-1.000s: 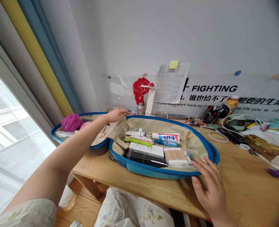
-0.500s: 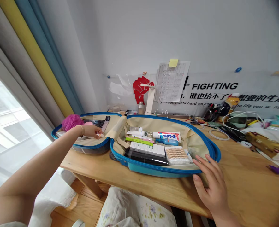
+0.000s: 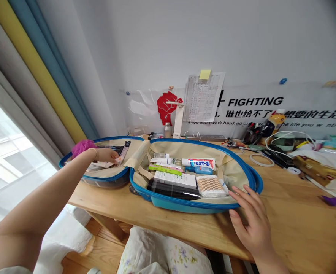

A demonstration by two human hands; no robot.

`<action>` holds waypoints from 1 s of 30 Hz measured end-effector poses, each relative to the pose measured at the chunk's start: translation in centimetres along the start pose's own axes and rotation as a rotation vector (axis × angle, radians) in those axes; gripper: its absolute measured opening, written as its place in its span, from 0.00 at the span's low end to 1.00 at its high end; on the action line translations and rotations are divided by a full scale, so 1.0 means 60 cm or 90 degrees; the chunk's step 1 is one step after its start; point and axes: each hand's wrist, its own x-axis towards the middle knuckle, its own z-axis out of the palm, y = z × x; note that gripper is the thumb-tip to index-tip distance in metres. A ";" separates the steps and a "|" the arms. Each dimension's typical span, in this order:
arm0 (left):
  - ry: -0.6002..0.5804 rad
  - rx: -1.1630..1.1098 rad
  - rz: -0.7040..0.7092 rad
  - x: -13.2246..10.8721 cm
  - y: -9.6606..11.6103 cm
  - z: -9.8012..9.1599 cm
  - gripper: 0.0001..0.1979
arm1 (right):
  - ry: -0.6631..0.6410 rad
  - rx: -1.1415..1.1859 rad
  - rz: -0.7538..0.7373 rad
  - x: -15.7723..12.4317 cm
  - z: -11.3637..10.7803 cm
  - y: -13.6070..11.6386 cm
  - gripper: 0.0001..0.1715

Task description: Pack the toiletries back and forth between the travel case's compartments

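Note:
An open suitcase with a blue rim (image 3: 195, 141) and beige lining lies on the desk. My left hand (image 3: 108, 156) is down in its left half, fingers bent together over small pale items. What they hold, if anything, I cannot make out. Beside that wrist is a purple bath puff (image 3: 83, 147), and a slim dark-topped package (image 3: 124, 150) lies just past the fingertips. At the right half's front corner my right hand (image 3: 252, 220) rests with fingers spread over the rim. Near it sits a pack of cotton swabs (image 3: 210, 185). Behind are a toothpaste tube (image 3: 203, 163) and a blue tube (image 3: 200, 170).
Also in the right half are a white box (image 3: 175, 179), a black case (image 3: 173, 189) and a green package (image 3: 165, 169). On the desk (image 3: 287, 213) stand a bottle (image 3: 275, 123) and pens. A tape roll (image 3: 261, 160) and brown pouch (image 3: 313, 169) lie at the right.
The view has shifted slightly. My left hand has moved a little within the left half, and the white piece at its fingertips is less visible. My right hand stays on the rim.

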 end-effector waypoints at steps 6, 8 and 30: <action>0.125 0.095 0.156 0.060 0.115 -0.042 0.29 | 0.001 0.002 -0.002 0.001 0.000 -0.002 0.23; 0.113 0.149 0.222 0.090 0.178 -0.034 0.26 | 0.002 0.001 0.002 0.001 0.000 -0.002 0.23; -0.091 0.221 0.259 0.192 0.289 0.074 0.17 | 0.006 -0.005 -0.004 -0.001 0.000 0.001 0.22</action>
